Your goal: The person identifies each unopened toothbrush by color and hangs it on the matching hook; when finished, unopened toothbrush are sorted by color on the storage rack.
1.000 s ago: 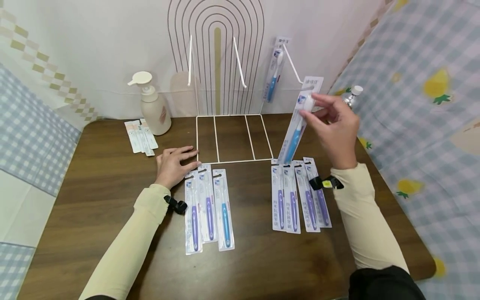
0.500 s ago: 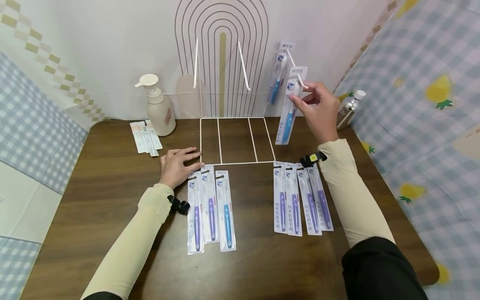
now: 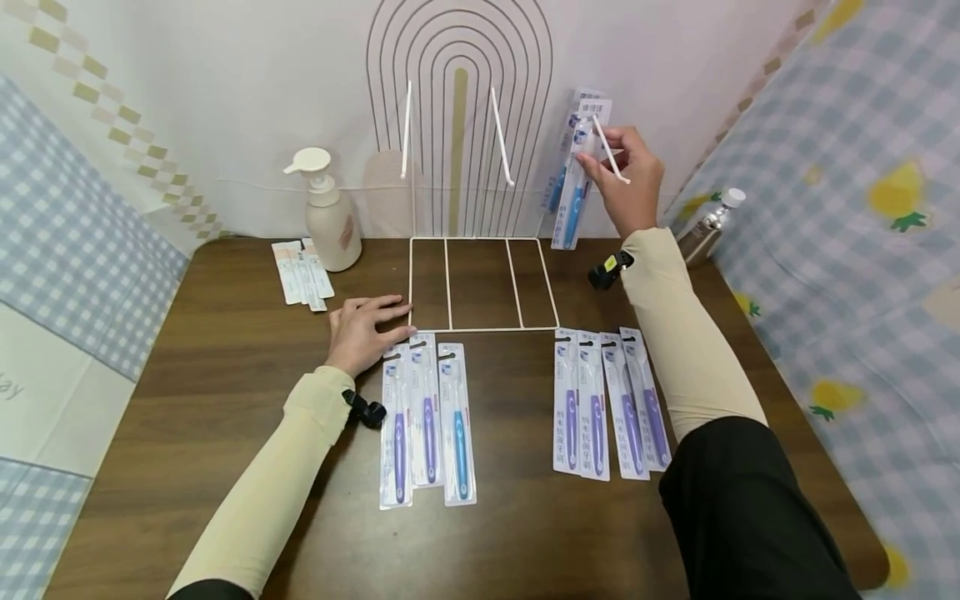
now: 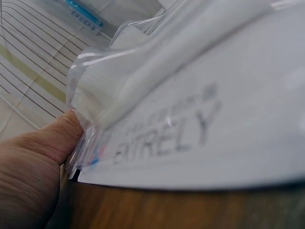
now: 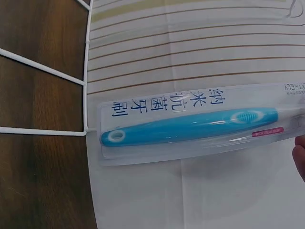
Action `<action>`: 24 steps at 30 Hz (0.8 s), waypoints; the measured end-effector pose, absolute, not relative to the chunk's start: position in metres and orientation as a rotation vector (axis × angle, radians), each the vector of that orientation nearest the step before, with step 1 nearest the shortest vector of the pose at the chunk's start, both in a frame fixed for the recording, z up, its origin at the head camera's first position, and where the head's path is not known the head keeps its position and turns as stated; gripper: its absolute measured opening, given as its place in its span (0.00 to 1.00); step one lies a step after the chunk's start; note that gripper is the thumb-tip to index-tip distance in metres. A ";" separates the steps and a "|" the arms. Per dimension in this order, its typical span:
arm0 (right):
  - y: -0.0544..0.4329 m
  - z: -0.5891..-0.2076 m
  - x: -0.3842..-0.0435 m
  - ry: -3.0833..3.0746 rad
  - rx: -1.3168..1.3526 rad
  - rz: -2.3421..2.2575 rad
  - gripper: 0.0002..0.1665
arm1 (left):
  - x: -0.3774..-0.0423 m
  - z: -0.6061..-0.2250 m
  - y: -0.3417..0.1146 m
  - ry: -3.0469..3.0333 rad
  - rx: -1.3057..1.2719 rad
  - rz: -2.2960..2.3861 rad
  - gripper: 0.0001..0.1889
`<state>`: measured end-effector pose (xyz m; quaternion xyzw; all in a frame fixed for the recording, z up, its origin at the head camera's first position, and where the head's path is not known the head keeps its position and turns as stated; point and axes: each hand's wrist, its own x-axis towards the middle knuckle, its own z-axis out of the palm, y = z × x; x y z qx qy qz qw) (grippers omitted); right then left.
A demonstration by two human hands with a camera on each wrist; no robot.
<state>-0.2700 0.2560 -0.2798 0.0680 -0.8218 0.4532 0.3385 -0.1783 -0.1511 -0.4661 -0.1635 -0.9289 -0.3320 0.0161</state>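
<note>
My right hand [image 3: 633, 183] pinches a packaged blue toothbrush [image 3: 576, 200] between thumb and fingers. Its card hangs on the right hook [image 3: 611, 150] of a white wire rack [image 3: 447, 283], with the hook's tip sticking out in front. Close behind it, another packaged blue toothbrush [image 3: 555, 192] is partly covered. The held pack's blue handle [image 5: 190, 126] fills the right wrist view. My left hand [image 3: 366, 333] rests on the table, its fingers at the rack's front left corner. Beside it lie two packaged purple toothbrushes [image 3: 399, 450] and a packaged blue one [image 3: 459, 442].
Several packaged purple toothbrushes [image 3: 596, 417] lie in front of the rack at right. The left hook [image 3: 407, 129] and middle hook [image 3: 501, 137] are bare. A pump bottle [image 3: 333, 225], small white packets [image 3: 302, 275] and a silvery bottle [image 3: 708, 233] stand or lie around the rack.
My right hand has brought the packaged blue toothbrush left onto the right hook and slid it back along it, toward the pack behind. My left hand has stayed at the rack's corner.
</note>
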 end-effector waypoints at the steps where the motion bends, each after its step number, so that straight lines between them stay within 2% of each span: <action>1: 0.257 -0.280 -0.270 -2.143 0.167 1.179 0.24 | -0.178 -0.466 -0.150 -2.888 -0.515 -1.035 0.27; 11: 0.267 -0.276 -0.271 -2.175 0.102 1.114 0.24 | -0.178 -0.461 -0.144 -2.881 -0.567 -1.045 0.27; 17: 0.269 -0.273 -0.262 -2.198 0.093 1.122 0.27 | -0.179 -0.453 -0.147 -2.878 -0.563 -1.036 0.26; 21: 0.270 -0.284 -0.241 -2.259 0.162 0.939 0.20 | -0.177 -0.448 -0.152 -2.879 -0.534 -1.017 0.26; 24: 0.272 -0.301 -0.211 -2.419 0.244 0.822 0.14 | -0.175 -0.444 -0.155 -2.873 -0.521 -1.019 0.26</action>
